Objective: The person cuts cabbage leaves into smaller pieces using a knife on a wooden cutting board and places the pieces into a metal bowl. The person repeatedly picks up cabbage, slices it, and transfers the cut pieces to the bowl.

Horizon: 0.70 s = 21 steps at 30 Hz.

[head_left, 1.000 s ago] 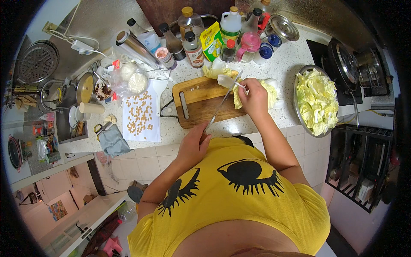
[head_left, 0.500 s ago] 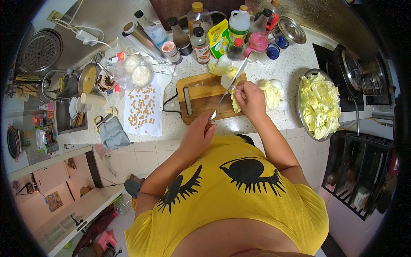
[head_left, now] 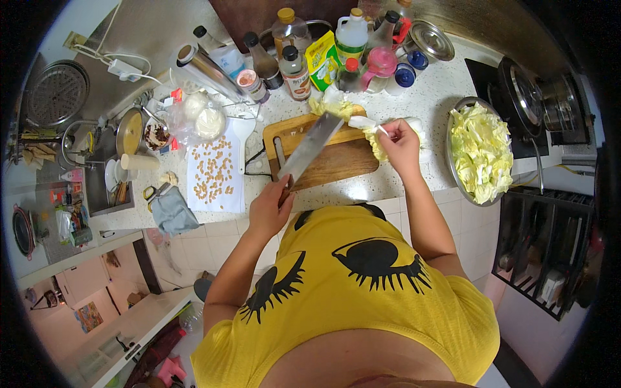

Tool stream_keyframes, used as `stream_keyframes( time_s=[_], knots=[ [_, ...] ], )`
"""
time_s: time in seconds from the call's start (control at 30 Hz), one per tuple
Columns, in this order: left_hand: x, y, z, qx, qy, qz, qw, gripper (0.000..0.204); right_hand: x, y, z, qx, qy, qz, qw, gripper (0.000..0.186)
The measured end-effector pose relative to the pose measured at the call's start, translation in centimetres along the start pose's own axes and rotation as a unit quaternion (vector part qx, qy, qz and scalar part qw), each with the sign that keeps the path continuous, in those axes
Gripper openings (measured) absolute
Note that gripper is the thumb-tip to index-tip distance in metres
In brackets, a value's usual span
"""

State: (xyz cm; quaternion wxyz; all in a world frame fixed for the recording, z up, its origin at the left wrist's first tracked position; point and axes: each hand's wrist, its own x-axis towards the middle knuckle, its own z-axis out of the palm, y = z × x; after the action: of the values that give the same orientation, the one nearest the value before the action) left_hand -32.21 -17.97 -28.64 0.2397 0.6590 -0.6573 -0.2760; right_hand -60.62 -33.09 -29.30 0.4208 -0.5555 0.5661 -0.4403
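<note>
My left hand (head_left: 270, 207) is closed around the handle of a cleaver (head_left: 314, 146), its broad blade slanting up and away over the wooden cutting board (head_left: 343, 167). To the right, my right hand (head_left: 401, 143) pinches a pale napa cabbage leaf (head_left: 377, 147) at the board's right edge; my fingers partly cover it. More cabbage pieces (head_left: 331, 103) lie at the board's far edge. Behind my right hand, white and pale-green cabbage is partly hidden. Farther right, a metal basin (head_left: 456, 184) holds a heap of torn or cut cabbage leaves (head_left: 482, 152).
Bottles and jars, including a vinegar-like brown bottle (head_left: 296, 76) and a pink-lidded jar (head_left: 378, 68), line the back. Left of the board are a white spatula (head_left: 242, 139), paper (head_left: 228, 202) with tan kernels, and a grey cloth (head_left: 173, 212). A pan (head_left: 517, 103) stands far right.
The cleaver has swung left, away from my right hand, and its flat side now shows. My left hand has moved left and down; my right hand has shifted right with the cabbage leaf.
</note>
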Motion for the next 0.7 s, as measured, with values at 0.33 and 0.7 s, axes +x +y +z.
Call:
stream_keyframes(
  time_s=[0.33, 0.7],
  knots=[
    [3.5, -6.6, 6.8, 0.176, -0.031, 0.104, 0.978, 0.041, -1.4, -3.1, -0.9, 0.133, -0.041, 0.032, 0.99, 0.011],
    [11.3, 5.8, 0.4, -0.219, 0.053, 0.178, 0.958, 0.031, -3.3, -5.3, 0.6, -0.019, -0.072, -0.109, 0.991, 0.011]
  ],
)
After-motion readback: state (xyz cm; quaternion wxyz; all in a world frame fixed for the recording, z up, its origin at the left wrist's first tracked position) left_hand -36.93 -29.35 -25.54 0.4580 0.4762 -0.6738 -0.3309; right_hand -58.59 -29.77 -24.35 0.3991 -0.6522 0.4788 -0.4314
